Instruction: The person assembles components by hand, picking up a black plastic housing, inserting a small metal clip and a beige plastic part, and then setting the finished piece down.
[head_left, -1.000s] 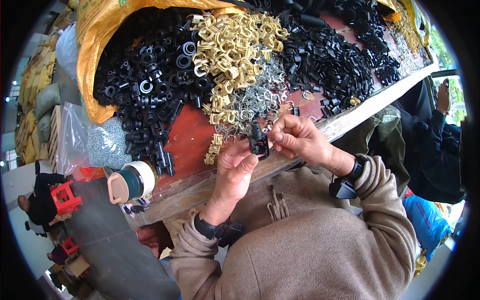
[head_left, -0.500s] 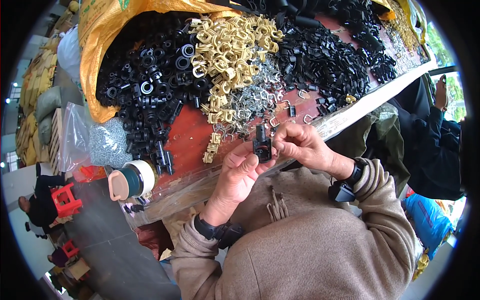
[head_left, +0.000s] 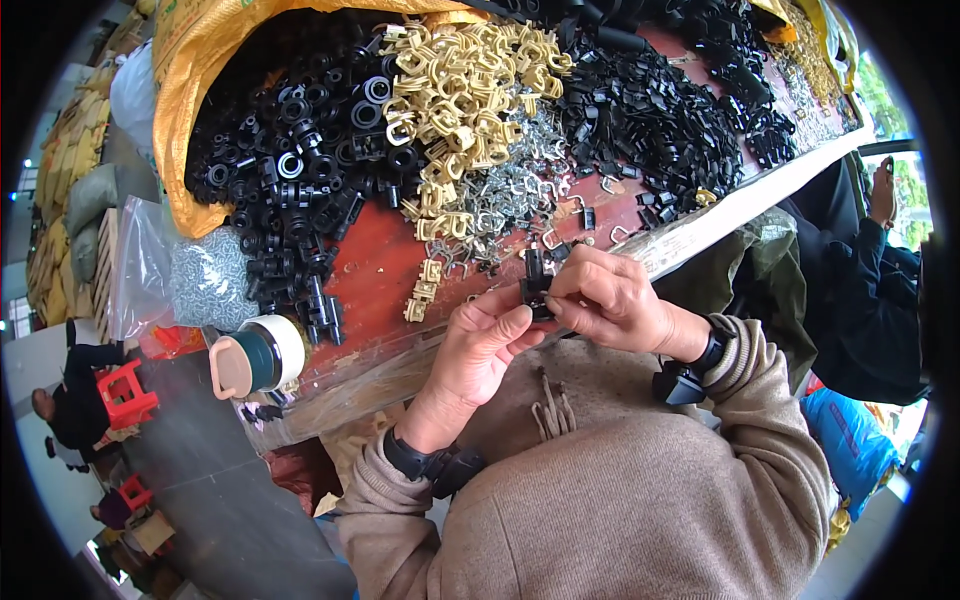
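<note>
Over the table's near edge, my left hand [head_left: 487, 345] is closed on a black plastic housing [head_left: 536, 268], its thumb and fingers along the lower end. The housing's narrow end points away from me. My right hand [head_left: 610, 305] is pinched at the housing's right side, its fingertips covering part of it; whatever small piece they may hold is hidden. Just beyond my hands lie cream plastic clips [head_left: 424, 290] and a heap of bent metal wire pieces [head_left: 510, 200]. A larger pile of cream clips [head_left: 460, 90] sits behind them.
Black ring-ended housings [head_left: 295, 165] spill from a yellow woven sack [head_left: 175, 150] at left. Small black parts [head_left: 650, 120] are heaped at right. A lidded cup [head_left: 258, 357] and a bag of screws [head_left: 212, 280] stand near the left edge. Another person's dark sleeve [head_left: 870, 270] is at right.
The housing has tipped and shifted slightly right, so its open hollow no longer shows. My right fingers have closed in over its side, and my left hand stays around its lower end.
</note>
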